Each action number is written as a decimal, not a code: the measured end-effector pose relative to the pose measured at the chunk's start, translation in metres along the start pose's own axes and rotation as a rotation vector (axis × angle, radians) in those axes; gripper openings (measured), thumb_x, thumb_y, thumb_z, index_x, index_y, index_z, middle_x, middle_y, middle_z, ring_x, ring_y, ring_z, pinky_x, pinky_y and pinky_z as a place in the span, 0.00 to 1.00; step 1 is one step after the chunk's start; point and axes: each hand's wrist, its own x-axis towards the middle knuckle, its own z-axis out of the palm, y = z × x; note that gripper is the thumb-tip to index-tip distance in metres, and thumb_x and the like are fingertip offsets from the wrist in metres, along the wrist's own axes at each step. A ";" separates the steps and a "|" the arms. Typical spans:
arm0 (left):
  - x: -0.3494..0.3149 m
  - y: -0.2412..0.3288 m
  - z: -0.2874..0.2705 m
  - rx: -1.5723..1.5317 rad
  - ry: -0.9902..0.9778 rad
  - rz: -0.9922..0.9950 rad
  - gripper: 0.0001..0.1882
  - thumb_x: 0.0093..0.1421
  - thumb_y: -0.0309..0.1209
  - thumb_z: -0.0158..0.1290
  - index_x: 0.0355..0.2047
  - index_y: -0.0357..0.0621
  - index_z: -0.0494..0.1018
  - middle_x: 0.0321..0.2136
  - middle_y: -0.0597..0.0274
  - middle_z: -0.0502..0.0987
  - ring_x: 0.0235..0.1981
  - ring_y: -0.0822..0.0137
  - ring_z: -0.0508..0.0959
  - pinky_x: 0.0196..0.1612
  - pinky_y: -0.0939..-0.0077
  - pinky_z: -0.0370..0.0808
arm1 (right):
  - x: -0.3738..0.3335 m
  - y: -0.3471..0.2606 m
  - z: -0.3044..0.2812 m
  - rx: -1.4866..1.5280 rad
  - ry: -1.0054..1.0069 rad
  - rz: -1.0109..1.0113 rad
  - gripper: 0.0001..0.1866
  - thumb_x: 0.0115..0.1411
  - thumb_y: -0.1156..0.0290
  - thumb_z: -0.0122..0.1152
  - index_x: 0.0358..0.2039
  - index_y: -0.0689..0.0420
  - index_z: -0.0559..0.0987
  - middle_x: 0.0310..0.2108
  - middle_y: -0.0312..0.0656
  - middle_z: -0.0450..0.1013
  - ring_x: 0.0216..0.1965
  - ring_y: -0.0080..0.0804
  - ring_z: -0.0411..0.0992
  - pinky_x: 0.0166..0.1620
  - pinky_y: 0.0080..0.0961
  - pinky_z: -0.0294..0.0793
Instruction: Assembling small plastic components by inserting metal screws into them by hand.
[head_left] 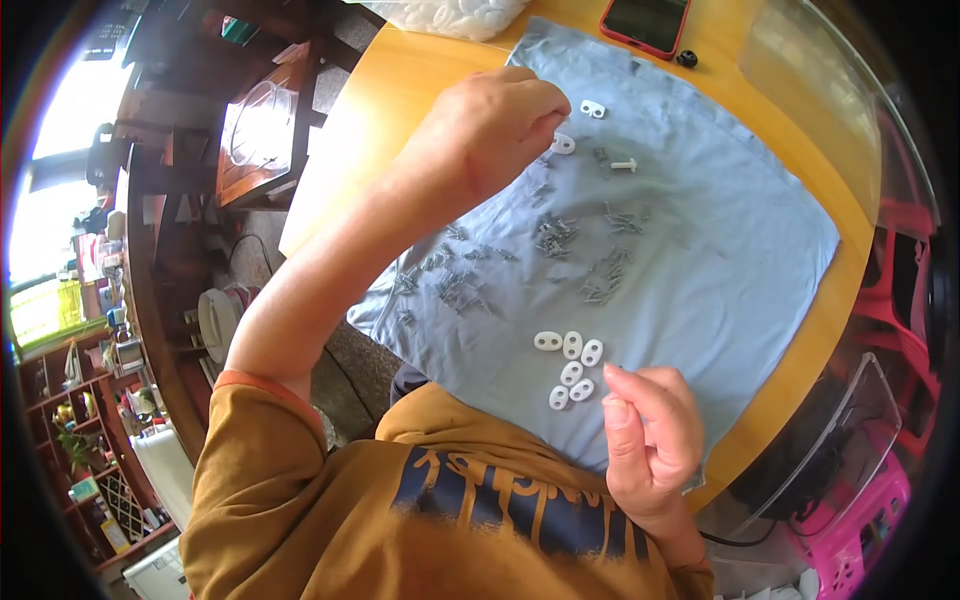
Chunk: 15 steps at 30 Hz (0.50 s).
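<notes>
My left hand (508,125) reaches over the far part of a light blue cloth (720,240), its fingers curled together; whatever they hold is hidden. Right beside its fingertips is a white oval piece with two holes (563,145). Another white two-hole piece (593,109) and a white T-shaped peg (624,165) lie a little to the right. My right hand (655,430) is at the near side with thumb and forefinger bent toward each other; anything between them is too small to name. Just left of it lies a group of several white two-hole pieces (572,345).
Small grey metal pieces (556,235) lie in loose heaps across the cloth's middle and left. On the wooden table (370,110), a red-edged phone (645,22), a small black knob (687,59) and a clear bag of white pieces (450,15) stand along the far side. A pink plastic stool (860,530) is at right.
</notes>
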 end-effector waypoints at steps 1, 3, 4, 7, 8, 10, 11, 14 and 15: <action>-0.003 0.005 -0.002 -0.079 0.064 -0.027 0.08 0.55 0.28 0.54 0.35 0.39 0.74 0.26 0.61 0.75 0.25 0.70 0.74 0.31 0.76 0.71 | -0.001 0.000 0.000 -0.001 0.027 0.019 0.13 0.53 0.82 0.57 0.41 0.64 0.76 0.26 0.41 0.72 0.25 0.28 0.68 0.29 0.20 0.68; -0.017 0.035 -0.011 -0.413 0.007 -0.196 0.09 0.53 0.25 0.56 0.37 0.39 0.74 0.24 0.66 0.74 0.23 0.78 0.71 0.28 0.82 0.70 | -0.004 0.003 0.000 0.019 0.074 0.083 0.13 0.54 0.81 0.56 0.41 0.64 0.76 0.27 0.41 0.71 0.26 0.28 0.68 0.30 0.21 0.67; -0.027 0.049 -0.018 -0.549 -0.050 -0.202 0.11 0.53 0.22 0.56 0.38 0.39 0.73 0.24 0.69 0.73 0.25 0.80 0.71 0.28 0.84 0.70 | -0.005 0.004 0.000 0.047 0.114 0.138 0.13 0.54 0.80 0.56 0.42 0.65 0.75 0.27 0.40 0.71 0.27 0.29 0.68 0.32 0.21 0.67; -0.056 0.078 -0.025 -0.957 -0.353 -0.283 0.15 0.52 0.20 0.58 0.41 0.37 0.69 0.28 0.65 0.75 0.30 0.77 0.76 0.34 0.82 0.73 | -0.002 -0.001 0.003 0.121 0.146 0.189 0.12 0.56 0.79 0.56 0.41 0.65 0.75 0.27 0.40 0.70 0.28 0.28 0.68 0.33 0.20 0.66; -0.060 0.084 -0.027 -1.004 -0.436 -0.311 0.16 0.53 0.20 0.58 0.42 0.37 0.68 0.28 0.64 0.75 0.30 0.76 0.76 0.34 0.81 0.73 | -0.001 -0.001 0.004 0.162 0.149 0.202 0.11 0.56 0.79 0.56 0.40 0.65 0.75 0.28 0.40 0.71 0.28 0.28 0.68 0.33 0.20 0.67; -0.065 0.085 -0.021 -1.015 -0.481 -0.314 0.16 0.53 0.20 0.58 0.41 0.37 0.68 0.27 0.63 0.75 0.30 0.75 0.77 0.33 0.80 0.73 | -0.001 0.002 0.003 0.163 0.083 0.199 0.10 0.56 0.79 0.56 0.40 0.64 0.75 0.29 0.41 0.71 0.28 0.27 0.68 0.33 0.20 0.67; -0.067 0.085 -0.020 -0.997 -0.445 -0.289 0.16 0.53 0.21 0.58 0.41 0.37 0.67 0.27 0.62 0.75 0.30 0.74 0.77 0.33 0.80 0.73 | -0.001 0.003 0.002 0.166 0.019 0.195 0.10 0.56 0.79 0.56 0.39 0.64 0.76 0.30 0.41 0.72 0.28 0.27 0.68 0.33 0.20 0.67; -0.067 0.085 -0.021 -0.949 -0.422 -0.249 0.17 0.52 0.21 0.58 0.42 0.37 0.66 0.26 0.62 0.76 0.29 0.73 0.77 0.33 0.79 0.73 | -0.003 0.006 -0.001 0.291 0.004 0.231 0.09 0.55 0.80 0.57 0.38 0.64 0.76 0.31 0.42 0.73 0.29 0.27 0.69 0.33 0.19 0.67; -0.066 0.086 -0.021 -0.920 -0.435 -0.232 0.18 0.52 0.21 0.58 0.42 0.37 0.66 0.26 0.62 0.76 0.29 0.73 0.78 0.33 0.79 0.73 | -0.003 0.004 -0.001 0.290 0.007 0.231 0.09 0.55 0.80 0.57 0.38 0.64 0.76 0.31 0.42 0.73 0.29 0.27 0.69 0.33 0.19 0.67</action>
